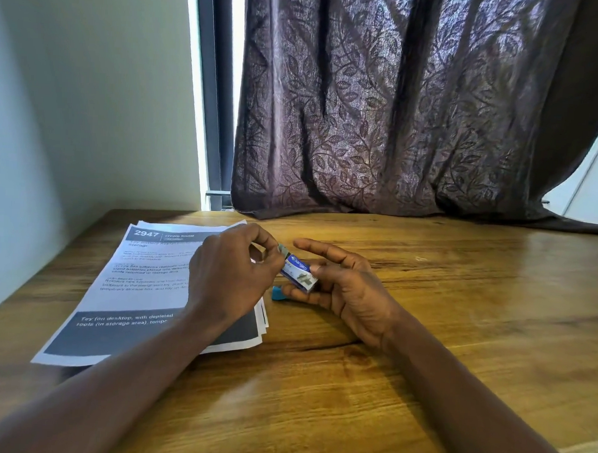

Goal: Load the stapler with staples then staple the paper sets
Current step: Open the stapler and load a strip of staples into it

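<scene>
Just above the wooden table (458, 301), the right hand (342, 290) grips a small blue staple box (299, 272) between thumb and lower fingers, index finger held out straight, while the left hand (234, 271) pinches a grey piece (283, 249) sticking out of the box's far end. A teal object (277, 293), mostly hidden under the right fingers, lies just beside the stack of printed paper sets (144, 288), which the left wrist overlaps; a dark leaf-patterned curtain (415, 111) hangs behind
</scene>
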### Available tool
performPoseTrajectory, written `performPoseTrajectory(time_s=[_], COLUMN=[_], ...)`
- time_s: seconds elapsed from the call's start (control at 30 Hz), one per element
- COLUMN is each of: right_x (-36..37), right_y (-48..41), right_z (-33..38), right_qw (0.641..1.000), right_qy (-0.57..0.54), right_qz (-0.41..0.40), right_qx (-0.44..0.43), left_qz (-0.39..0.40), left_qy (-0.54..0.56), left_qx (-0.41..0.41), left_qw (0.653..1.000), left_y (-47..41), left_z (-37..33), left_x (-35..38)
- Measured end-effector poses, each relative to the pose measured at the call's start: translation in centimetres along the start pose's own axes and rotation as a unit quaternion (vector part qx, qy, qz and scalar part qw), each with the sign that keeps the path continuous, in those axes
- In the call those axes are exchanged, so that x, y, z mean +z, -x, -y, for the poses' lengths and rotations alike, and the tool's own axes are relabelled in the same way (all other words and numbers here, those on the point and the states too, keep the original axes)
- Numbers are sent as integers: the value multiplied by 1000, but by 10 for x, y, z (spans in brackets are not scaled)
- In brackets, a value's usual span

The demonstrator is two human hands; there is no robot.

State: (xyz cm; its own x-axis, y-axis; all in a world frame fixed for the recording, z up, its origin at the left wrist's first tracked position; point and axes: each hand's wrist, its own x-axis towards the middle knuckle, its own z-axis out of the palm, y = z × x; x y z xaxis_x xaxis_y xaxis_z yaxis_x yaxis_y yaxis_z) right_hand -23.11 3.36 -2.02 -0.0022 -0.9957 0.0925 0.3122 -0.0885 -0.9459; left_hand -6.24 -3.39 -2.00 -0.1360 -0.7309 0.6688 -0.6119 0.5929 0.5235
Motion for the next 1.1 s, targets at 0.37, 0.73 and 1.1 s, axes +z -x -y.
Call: performPoseTrajectory(time_s=[0.37, 0.73, 1.1], right_x=[2, 4, 3], right_y=[1, 1, 2], right_z=[-1, -2, 1], right_qw=[988, 988, 993], right_qy=[140, 139, 113], right_qz=[-31, -39, -33], right_qx=[-49, -58, -32], left_qz=[20, 10, 1], left_qy=[47, 123, 204], left_qx=[7, -5, -71], left_qw=[999, 992, 976], left_y=[1, 0, -2], left_z=[0, 1, 6], left_x=[2, 4, 10])
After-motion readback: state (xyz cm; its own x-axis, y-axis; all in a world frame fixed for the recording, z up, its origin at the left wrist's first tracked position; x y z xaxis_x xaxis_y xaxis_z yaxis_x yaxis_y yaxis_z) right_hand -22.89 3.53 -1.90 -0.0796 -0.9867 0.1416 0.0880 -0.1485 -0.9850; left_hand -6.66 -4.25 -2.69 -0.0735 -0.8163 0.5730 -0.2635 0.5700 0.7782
